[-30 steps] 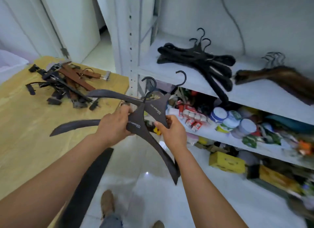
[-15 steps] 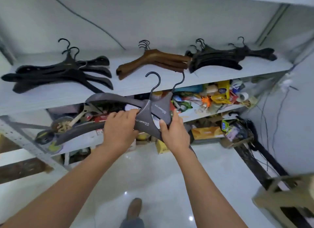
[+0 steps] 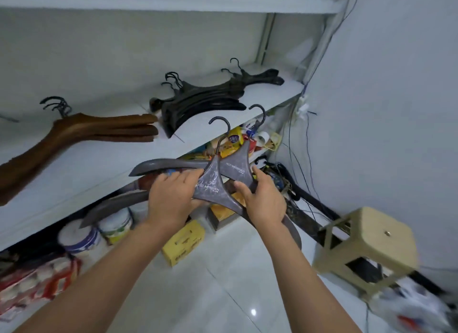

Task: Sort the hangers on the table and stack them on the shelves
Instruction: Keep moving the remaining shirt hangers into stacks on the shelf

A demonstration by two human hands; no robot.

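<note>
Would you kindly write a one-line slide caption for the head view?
Left hand and right hand hold two grey hangers before a shelf bearing brown hangers and black hangers.

One head-worn wide-angle camera here, looking forward and down along both forearms, near enough that the left grip [image 3: 171,201] and right grip [image 3: 266,203] fill the centre of the frame. It faces the shelf [image 3: 99,164] just beyond the grips, rolled so the shelf edge climbs toward the upper right. Floor [image 3: 223,295] shows beneath the grips, a stool [image 3: 371,236] low to their right, a wall [image 3: 396,84] beyond the right grip.
</note>
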